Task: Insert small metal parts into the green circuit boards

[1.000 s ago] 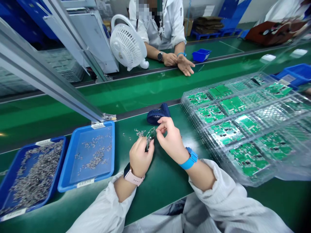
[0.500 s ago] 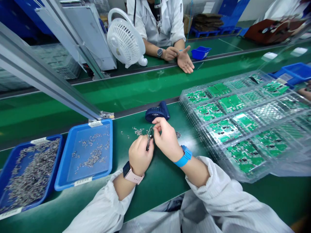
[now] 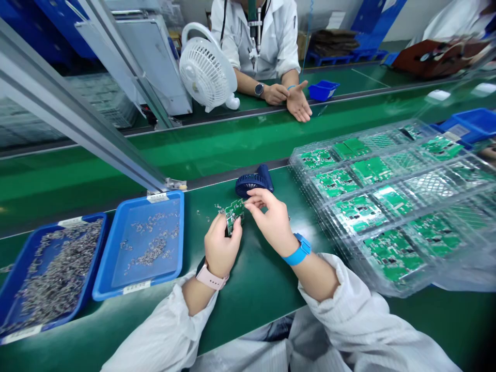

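Since half a second ago the circuit board [image 3: 233, 213] has turned from edge-on to face-up, so I now see its green component side, and both wrists have drifted slightly toward the conveyor belt [image 3: 232, 139]. The left hand [image 3: 220, 245] is closed around the board's lower edge, holding it just above the table. The right hand [image 3: 271, 219] has thumb and forefinger pinched at the board's upper right corner. I cannot tell whether a small part sits between those fingertips. The board is in the air between the two hands, just in front of the navy handheld fan [image 3: 253, 182] and beside a scatter of loose metal parts [image 3: 220, 207] on the mat. As for progress, I judge this one board to be mid-handling: it is out of the clear blister trays [image 3: 430, 183], where many boards lie and some pockets show bare. The nearer blue bin [image 3: 127, 268] holds only a few metal pieces, and the far-left bin [image 3: 94, 258] is heaped with them. Whether anything is already fitted on this board is too small to read. Across the belt, a co-worker's hands [image 3: 298, 103] rest by a white desk fan [image 3: 207, 67].
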Motion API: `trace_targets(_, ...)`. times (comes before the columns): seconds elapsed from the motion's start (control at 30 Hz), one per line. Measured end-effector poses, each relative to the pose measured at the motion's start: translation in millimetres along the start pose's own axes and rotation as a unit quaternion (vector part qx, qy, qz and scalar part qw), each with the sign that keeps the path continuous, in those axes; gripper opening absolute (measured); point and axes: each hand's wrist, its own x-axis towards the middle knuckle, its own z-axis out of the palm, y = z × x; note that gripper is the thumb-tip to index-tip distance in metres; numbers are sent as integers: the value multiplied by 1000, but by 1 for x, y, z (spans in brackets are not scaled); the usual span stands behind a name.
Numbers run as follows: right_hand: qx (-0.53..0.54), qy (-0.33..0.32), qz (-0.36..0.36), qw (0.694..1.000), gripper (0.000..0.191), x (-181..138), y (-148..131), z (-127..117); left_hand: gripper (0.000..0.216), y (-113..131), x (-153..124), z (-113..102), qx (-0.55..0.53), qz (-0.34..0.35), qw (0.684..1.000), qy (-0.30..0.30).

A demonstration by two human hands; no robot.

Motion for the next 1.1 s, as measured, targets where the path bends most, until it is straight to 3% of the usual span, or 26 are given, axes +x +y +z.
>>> trace_targets(0.4,-44,3,27,999,5,2,0,-2,9,0,-2,0,0,5,1000,7)
trace_targets(0.57,-142,-30,-45,988,8,-1,-4,-6,8,1,-1,-1,6,9,1000,12)
trace_targets(0.73,-273,-64,-135,950,20,-2,-3,-8,11,2,-2,-1,9,13,1000,17)
trace_targets(0.87,-338,-65,-158,925,27,-1,-2,-9,12,2,-2,-1,12,17,1000,16)
trace_targets(1.1,-218,-86,-57,971,28,-2,-7,-7,8,3,-2,-2,10,41,999,8)
